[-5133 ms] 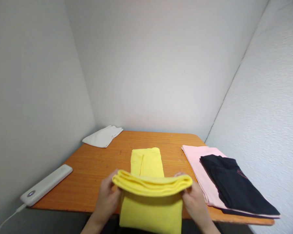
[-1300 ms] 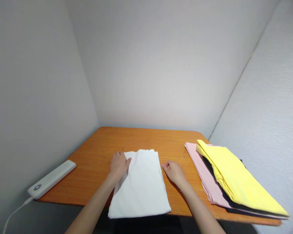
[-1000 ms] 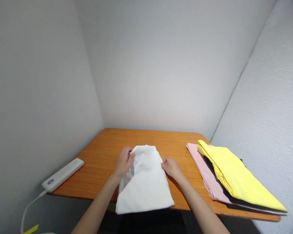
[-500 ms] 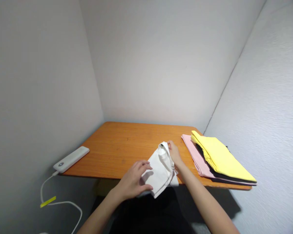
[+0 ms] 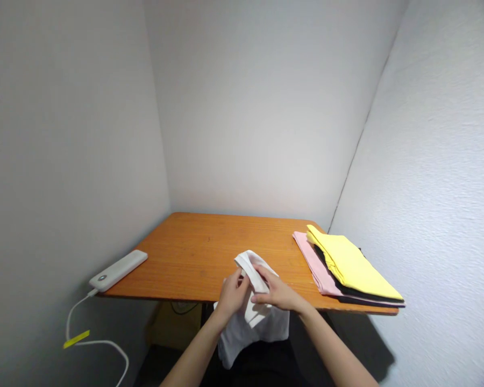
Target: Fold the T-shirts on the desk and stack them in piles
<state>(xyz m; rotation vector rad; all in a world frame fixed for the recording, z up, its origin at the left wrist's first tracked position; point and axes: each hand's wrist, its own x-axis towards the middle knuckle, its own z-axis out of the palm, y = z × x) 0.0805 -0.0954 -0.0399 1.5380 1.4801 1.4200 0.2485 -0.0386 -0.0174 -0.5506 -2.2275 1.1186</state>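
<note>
A white T-shirt [image 5: 250, 260], partly folded and bunched, is held up at the table's front edge. My left hand [image 5: 233, 294] pinches its left side, fingers closed near the upper fold. From the right, my right hand [image 5: 277, 289] grips the same fold between thumb and fingers. A looser part of the white cloth hangs below the hands over my lap. Some of the fingertips are hidden in the folds.
The wooden table [image 5: 193, 258] stands against the walls. On its right lies a stack of folded cloth: yellow [image 5: 350, 263] on top, then black and pink [image 5: 312, 263]. A white power bank [image 5: 119, 270] with a white cable [image 5: 105, 342] is at the left edge.
My right hand has moved from the shirt's far right side to its front. My left hand has closed on the cloth. More white fabric now hangs down, and the view has shifted slightly.
</note>
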